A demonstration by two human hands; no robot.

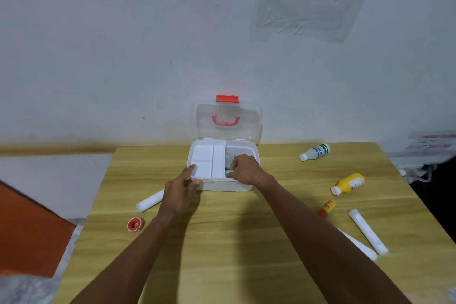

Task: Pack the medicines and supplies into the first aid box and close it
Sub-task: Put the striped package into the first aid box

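Observation:
The white first aid box (pixel 251 149) stands open at the table's far edge, its clear lid (pixel 227 118) with red handle and latch leaning up against the wall. A white divided tray (pixel 207 161) fills the box's left half. My left hand (pixel 183 189) holds the box's front left corner, fingers on the tray rim. My right hand (pixel 243 168) reaches into the right half, fingers curled round a small teal item that is mostly hidden. Loose on the table lie a white-green bottle (pixel 315 151), a yellow bottle (pixel 349 184), a small red-yellow tube (pixel 326 208), white rolls (pixel 367 231) (pixel 150 200) and a red tape spool (pixel 134 224).
The wooden table (pixel 234 242) meets the grey wall behind the box. An orange surface (pixel 27 227) lies to the left below table level. A third white roll (pixel 357 244) is partly hidden under my right forearm. Cables and a paper sit at far right.

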